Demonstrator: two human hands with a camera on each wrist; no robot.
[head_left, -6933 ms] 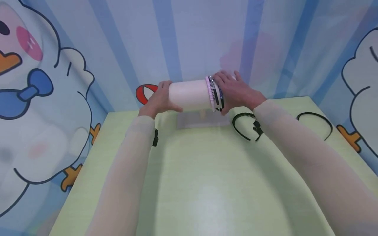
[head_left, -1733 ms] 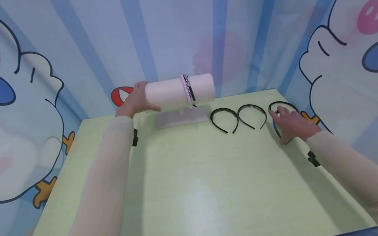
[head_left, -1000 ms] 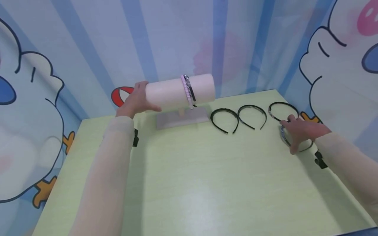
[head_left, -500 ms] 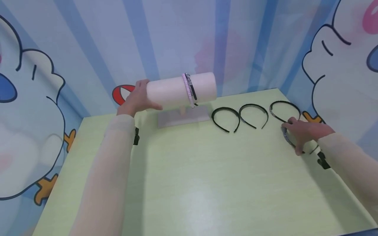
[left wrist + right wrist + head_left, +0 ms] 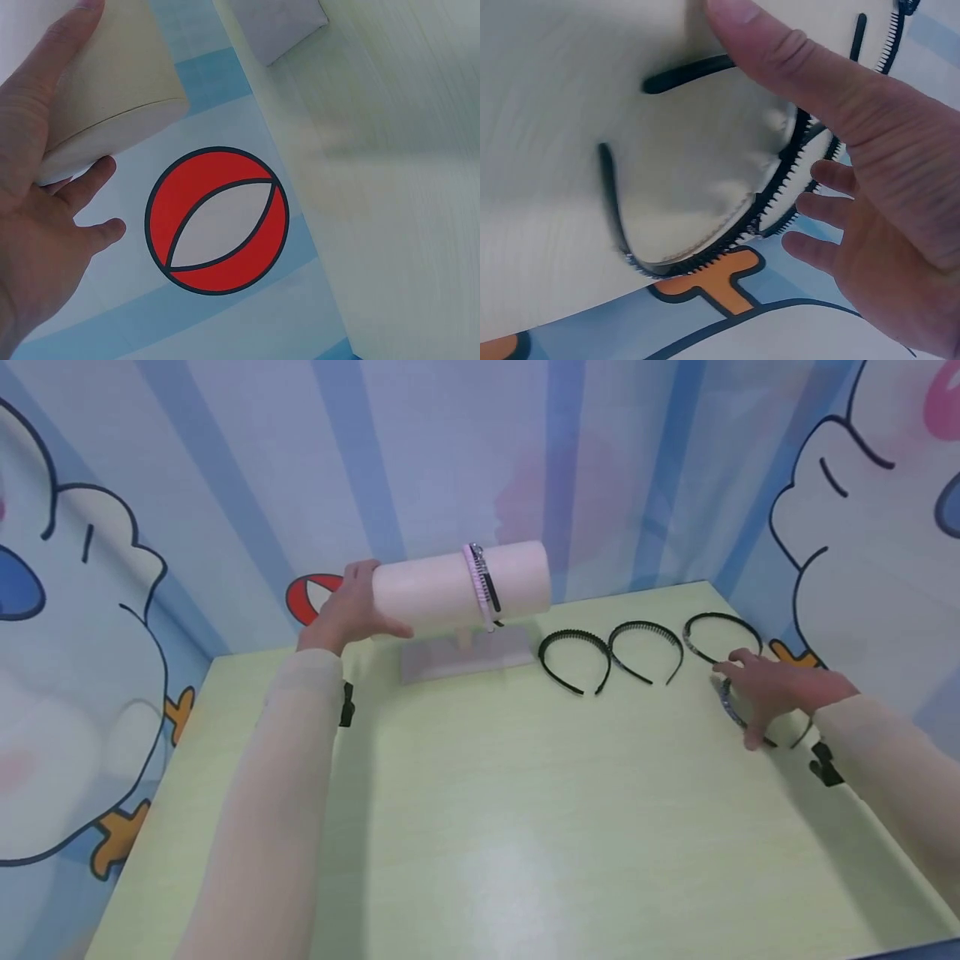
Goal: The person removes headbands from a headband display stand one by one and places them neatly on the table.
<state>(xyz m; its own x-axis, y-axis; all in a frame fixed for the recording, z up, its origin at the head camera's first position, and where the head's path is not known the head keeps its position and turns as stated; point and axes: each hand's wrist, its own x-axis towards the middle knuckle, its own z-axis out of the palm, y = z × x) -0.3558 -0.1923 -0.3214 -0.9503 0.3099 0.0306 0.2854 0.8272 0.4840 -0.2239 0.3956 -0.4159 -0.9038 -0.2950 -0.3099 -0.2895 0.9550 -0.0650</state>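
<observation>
My left hand (image 5: 352,606) grips the left end of a pale pink padded cylinder (image 5: 423,595) on a flat-based stand (image 5: 427,664), thumb along its front. Round the cylinder, right of its middle, sit a pink headband (image 5: 476,581) and a dark, sparkly headband (image 5: 491,589). At the table's right, my right hand (image 5: 780,685) is spread over a black headband with sparkly parts (image 5: 732,708). In the right wrist view, the thumb overlaps one arm of this toothed headband (image 5: 776,184), and the other fingers stand apart from it.
Two black toothed headbands (image 5: 573,633) lie side by side right of the stand; another dark headband (image 5: 722,616) lies behind my right hand. The pale green table (image 5: 480,810) meets a blue striped cartoon backdrop (image 5: 465,452) at its back and sides.
Earlier both hands were on the cylinder, with more headbands at its right end. Since then my right hand has moved to the table's right, and the last headband was set in front of another.
</observation>
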